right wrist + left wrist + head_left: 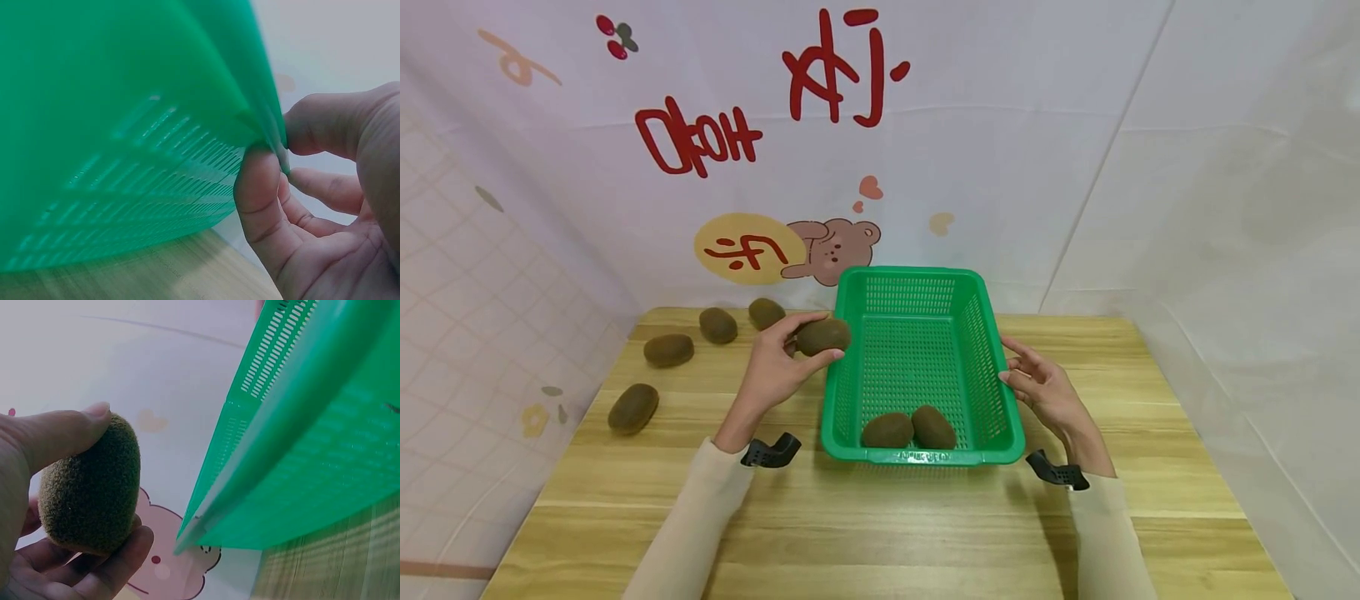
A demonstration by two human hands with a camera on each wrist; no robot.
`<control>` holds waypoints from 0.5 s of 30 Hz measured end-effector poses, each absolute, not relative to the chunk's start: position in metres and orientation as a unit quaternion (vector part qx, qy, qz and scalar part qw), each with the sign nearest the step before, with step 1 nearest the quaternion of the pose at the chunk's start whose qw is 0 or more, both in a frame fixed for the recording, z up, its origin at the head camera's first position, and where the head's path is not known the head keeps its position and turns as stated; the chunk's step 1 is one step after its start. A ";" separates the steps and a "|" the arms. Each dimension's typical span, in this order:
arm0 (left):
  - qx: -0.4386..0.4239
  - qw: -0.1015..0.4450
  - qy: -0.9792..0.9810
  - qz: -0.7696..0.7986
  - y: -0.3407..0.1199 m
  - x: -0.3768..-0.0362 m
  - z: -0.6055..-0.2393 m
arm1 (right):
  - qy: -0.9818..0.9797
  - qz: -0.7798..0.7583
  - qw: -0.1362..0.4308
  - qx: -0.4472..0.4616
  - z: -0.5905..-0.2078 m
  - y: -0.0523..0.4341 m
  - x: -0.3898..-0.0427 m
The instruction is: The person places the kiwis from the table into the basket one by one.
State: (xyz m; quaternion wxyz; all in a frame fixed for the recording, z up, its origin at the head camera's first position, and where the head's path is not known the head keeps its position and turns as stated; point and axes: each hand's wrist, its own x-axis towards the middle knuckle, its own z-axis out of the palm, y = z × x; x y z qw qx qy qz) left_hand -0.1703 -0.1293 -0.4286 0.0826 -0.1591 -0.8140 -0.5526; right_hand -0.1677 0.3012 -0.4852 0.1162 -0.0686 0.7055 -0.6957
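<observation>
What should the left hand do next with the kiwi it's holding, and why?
Probably carry it a little to the right, over the rim, and let go. The left hand holds a kiwi just outside the green basket, which the right hand steadies; two kiwis already lie inside.

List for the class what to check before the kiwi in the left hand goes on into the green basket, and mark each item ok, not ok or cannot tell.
1. Left hand holds the kiwi firmly between thumb and fingers: ok.
2. Kiwi is over the basket opening: not ok; it sits at the left rim.
3. Right hand steadies the basket at its right rim: ok.
4. Free floor inside beyond the two kiwis in the basket: ok.
5. Basket lies flat on the table: cannot tell.
</observation>
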 end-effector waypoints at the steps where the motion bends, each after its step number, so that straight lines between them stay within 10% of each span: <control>1: -0.160 0.081 -0.815 -0.551 -0.128 -0.170 -0.428 | 0.705 -0.696 0.116 -0.069 -0.485 0.301 -0.168; 15: -0.191 0.055 -0.810 -0.551 -0.107 -0.173 -0.421 | 0.706 -0.694 0.119 -0.072 -0.483 0.301 -0.168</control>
